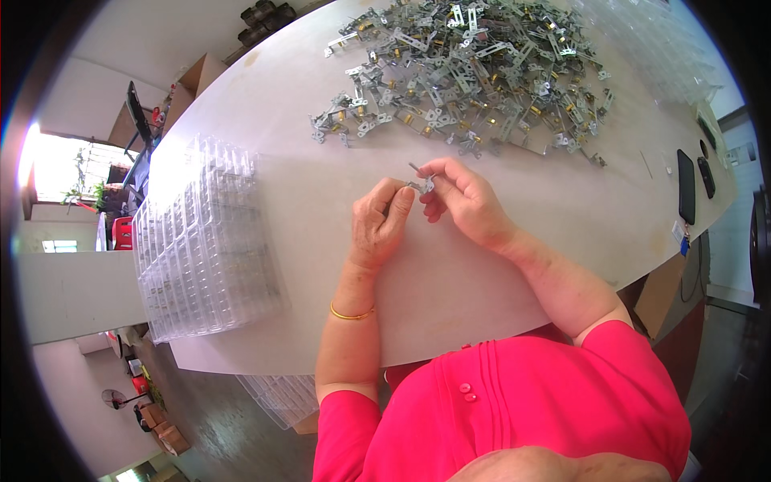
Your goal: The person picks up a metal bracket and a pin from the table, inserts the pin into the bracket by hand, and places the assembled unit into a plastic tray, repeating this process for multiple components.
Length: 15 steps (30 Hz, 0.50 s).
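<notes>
Between my two hands, above the middle of the white table (321, 189), is a small silvery metal part (426, 185). My left hand (379, 221) pinches its left end between thumb and fingers. On its right side the fingers of my right hand (466, 201) are closed on the same part, and a short thin pin (414, 167) sticks up by the fingertips. Much of the part is hidden by the fingers. Beyond my hands lies a wide heap of metal parts (482, 76), flat and bracket-like, some with brass-coloured pieces.
Stacked clear plastic trays (201, 249) stand at the table's left edge. More clear trays (650, 48) lie at the far right. A black phone (686, 186) and a small dark object (706, 177) rest near the right edge. Below the table's front edge are further trays (281, 395).
</notes>
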{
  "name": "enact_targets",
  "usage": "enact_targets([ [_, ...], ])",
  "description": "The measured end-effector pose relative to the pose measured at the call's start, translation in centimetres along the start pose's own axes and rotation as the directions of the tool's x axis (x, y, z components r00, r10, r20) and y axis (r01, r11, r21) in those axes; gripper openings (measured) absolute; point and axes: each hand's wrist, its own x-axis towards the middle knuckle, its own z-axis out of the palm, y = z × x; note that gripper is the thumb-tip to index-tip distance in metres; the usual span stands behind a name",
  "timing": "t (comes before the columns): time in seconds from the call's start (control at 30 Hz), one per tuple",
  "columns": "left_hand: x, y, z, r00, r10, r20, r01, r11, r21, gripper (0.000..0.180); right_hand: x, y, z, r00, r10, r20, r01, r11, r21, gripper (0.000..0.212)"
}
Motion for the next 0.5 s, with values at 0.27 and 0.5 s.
enact_targets([
  [0.27,0.2,0.1,0.4,0.972,0.231,0.031,-0.233,0.962,0.139,0.016,0.4,-0.2,-0.9,0.996,0.006,0.091,-0.004,1.0,-0.024,0.016],
  [0.5,0.2,1.3,0.9,0.918,0.393,0.052,-0.391,0.876,0.28,0.015,0.7,1.1,-0.5,0.972,-0.236,0.001,0.236,0.971,-0.027,0.013],
])
